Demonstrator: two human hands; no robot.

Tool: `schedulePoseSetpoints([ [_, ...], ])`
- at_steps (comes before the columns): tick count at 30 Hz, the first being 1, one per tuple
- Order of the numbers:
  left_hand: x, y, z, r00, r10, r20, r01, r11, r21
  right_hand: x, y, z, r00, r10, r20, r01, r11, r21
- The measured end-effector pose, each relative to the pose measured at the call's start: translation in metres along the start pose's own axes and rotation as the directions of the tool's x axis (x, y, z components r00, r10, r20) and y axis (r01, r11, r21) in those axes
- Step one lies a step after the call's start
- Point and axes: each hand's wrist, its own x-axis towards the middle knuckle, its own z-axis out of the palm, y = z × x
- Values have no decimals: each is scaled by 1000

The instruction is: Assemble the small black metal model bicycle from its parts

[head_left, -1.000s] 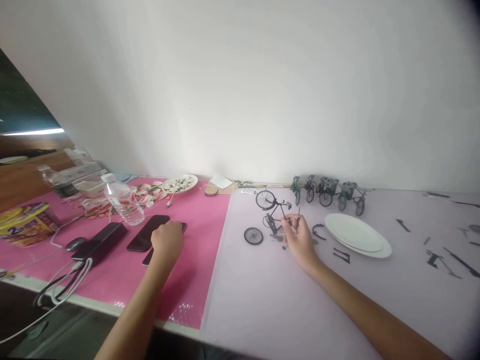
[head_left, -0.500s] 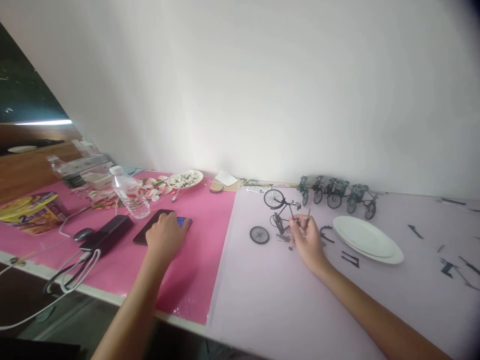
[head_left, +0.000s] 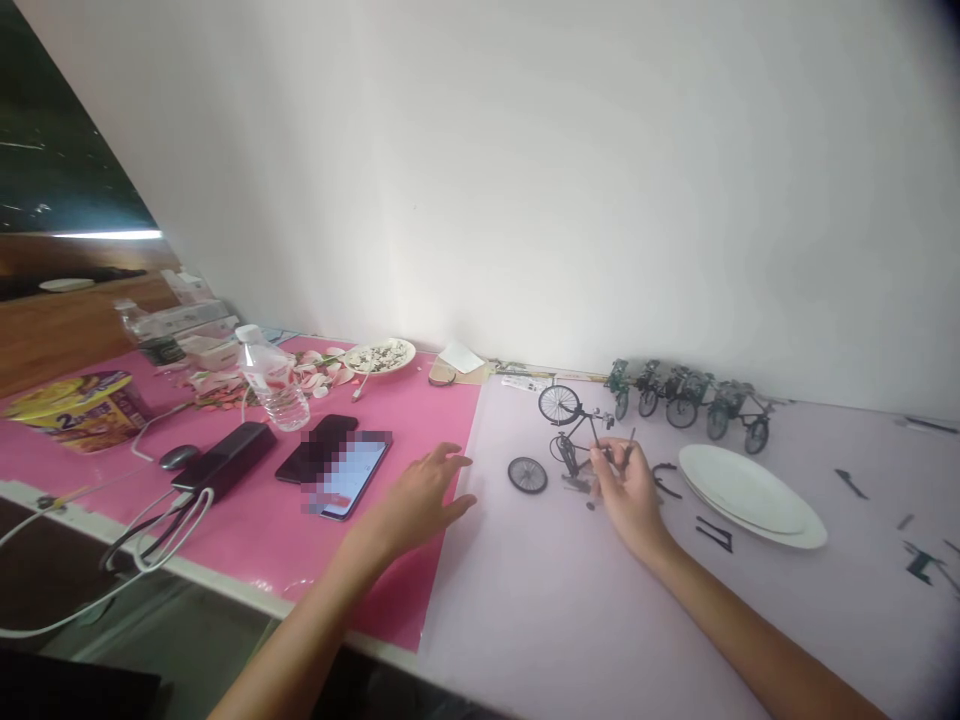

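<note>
My right hand [head_left: 626,490] is closed around part of a small black model bicycle [head_left: 574,435], which has one wheel fitted at its upper left. Its fingers hide the rest of the frame. My left hand [head_left: 424,500] is open, fingers spread, above the pink surface near the pale one and holding nothing. A loose spoked wheel [head_left: 527,475] lies between the two hands. To the left of my left hand lie a phone [head_left: 356,478] with its screen lit and a dark phone-like device [head_left: 311,455]. A curved black piece [head_left: 667,482] lies just right of my right hand.
Several finished model bicycles [head_left: 684,400] line the wall. Stacked white plates [head_left: 750,490], a forked black piece [head_left: 716,535] and dark parts [head_left: 919,565] lie right. Left are a water bottle [head_left: 274,385], black power bank-like block [head_left: 225,460], mouse [head_left: 180,458] and noodle tub [head_left: 79,412].
My left hand has left the phones and moved right, its fingers spreading. The phone is now uncovered with its screen bright. My right hand keeps its hold on the model bicycle; the view shifted slightly.
</note>
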Motion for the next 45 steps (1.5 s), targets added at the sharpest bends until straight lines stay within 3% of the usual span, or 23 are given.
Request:
schedulePoseSetpoints([
  [9,-3,8,0,994,-24,110,28,999,-36,0,1,-1,1000,11,9,-11,1000,-21],
  [17,-7,0,-2,990,-68,126,72,997,-33,2,2,-2,1000,0,-1,0,1000,-24],
  [27,-3,17,9,992,-63,110,49,991,124,2,2,-2,1000,-13,-4,13,997,-71],
  [45,0,23,8,989,-83,123,65,987,149,0,-1,-2,999,-19,33,21,998,-61],
])
